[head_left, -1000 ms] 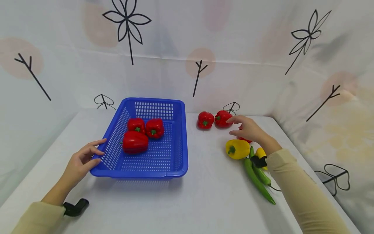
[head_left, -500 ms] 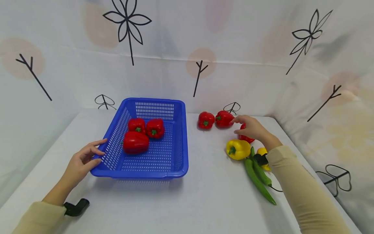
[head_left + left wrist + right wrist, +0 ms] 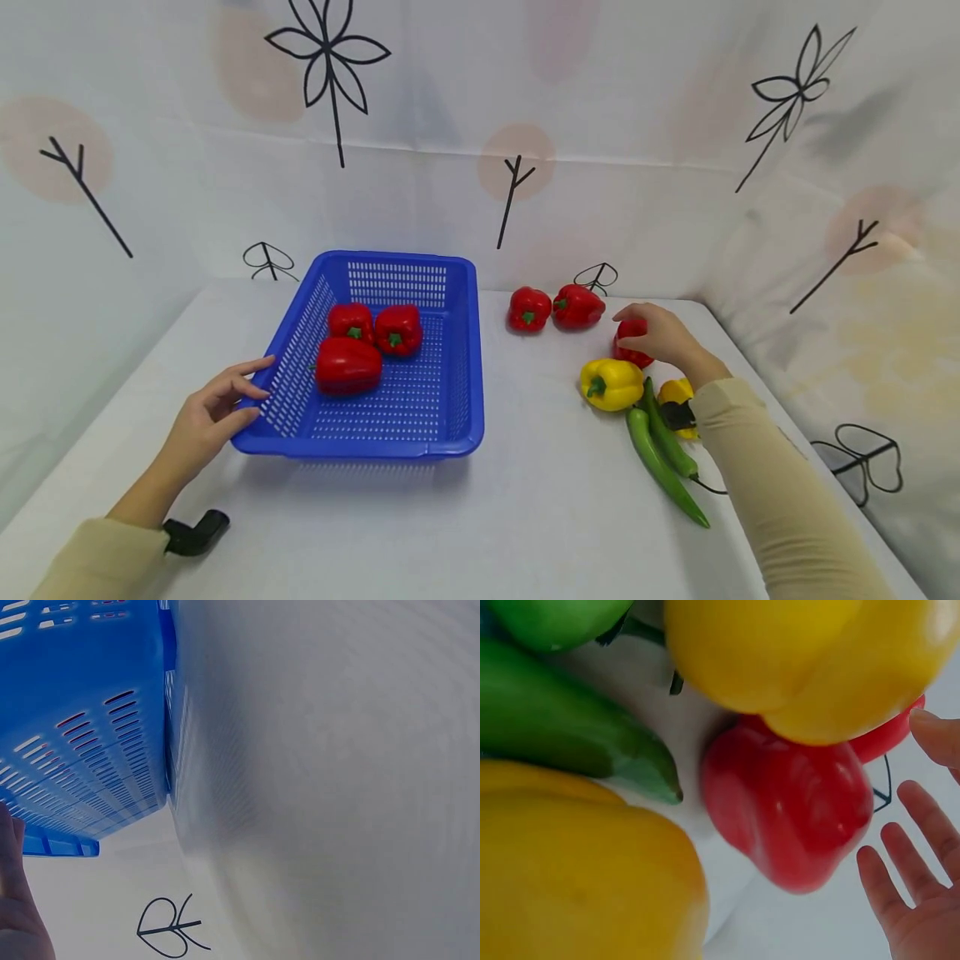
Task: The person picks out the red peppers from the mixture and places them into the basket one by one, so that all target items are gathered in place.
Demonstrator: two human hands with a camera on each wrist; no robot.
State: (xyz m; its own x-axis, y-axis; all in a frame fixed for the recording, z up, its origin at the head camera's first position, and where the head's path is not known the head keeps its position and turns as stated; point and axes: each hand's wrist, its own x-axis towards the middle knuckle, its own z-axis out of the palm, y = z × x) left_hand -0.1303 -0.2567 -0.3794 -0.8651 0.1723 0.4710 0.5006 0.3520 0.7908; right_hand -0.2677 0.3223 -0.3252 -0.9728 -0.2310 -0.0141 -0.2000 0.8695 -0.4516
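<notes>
My left hand rests its fingertips and thumb on the left rim of a blue plastic basket. Three red bell peppers lie inside, the largest pepper in front. On the right, my right hand reaches over another red bell pepper, fingers and thumb spread apart on either side of it. In the right wrist view, this red pepper shows beside the fingers, with a gap between them. A yellow bell pepper sits just in front of it.
Two red bell peppers, one left and one right, sit at the back of the white table. Two green chili peppers lie at the right, near a second yellow pepper partly behind the right wrist. Patterned cloth hangs behind.
My right hand has moved right, away from the back red pepper and over the red pepper behind the yellow one. My left hand and the basket stay put.
</notes>
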